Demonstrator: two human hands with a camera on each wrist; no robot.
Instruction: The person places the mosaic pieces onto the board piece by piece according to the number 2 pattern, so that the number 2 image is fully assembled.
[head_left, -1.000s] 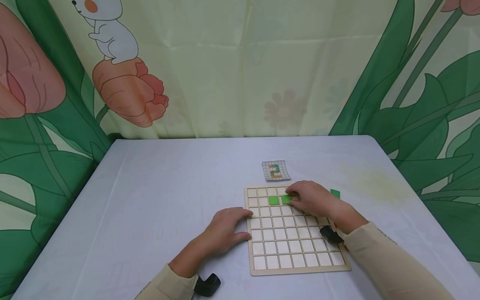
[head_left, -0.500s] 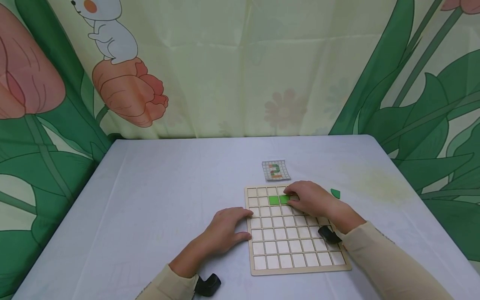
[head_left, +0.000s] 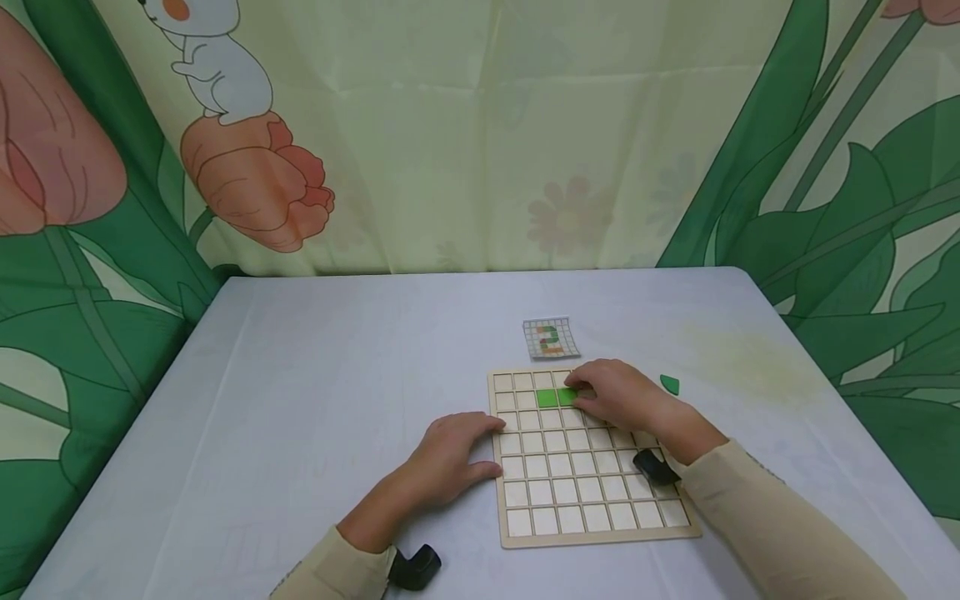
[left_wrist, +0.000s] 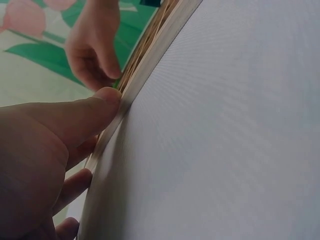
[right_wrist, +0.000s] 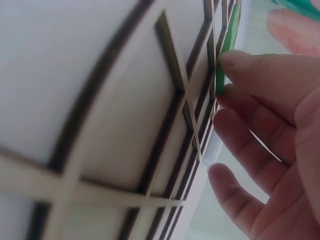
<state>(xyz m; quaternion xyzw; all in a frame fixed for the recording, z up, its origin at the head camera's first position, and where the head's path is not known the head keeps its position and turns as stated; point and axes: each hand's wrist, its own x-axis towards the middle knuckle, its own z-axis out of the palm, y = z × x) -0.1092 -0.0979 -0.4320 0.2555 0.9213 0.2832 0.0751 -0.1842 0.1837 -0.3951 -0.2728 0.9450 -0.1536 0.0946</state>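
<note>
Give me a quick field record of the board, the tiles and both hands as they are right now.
board: wooden grid board flat on the table
tiles in board: two green tiles side by side, second row from the far edge
right hand: right hand over the board, fingertips on the right-hand green tile
left hand: left hand flat on the table, fingers against the board's left edge
loose piece: one green piece on the table right of the board
pattern card: small card beyond the board's far edge
</note>
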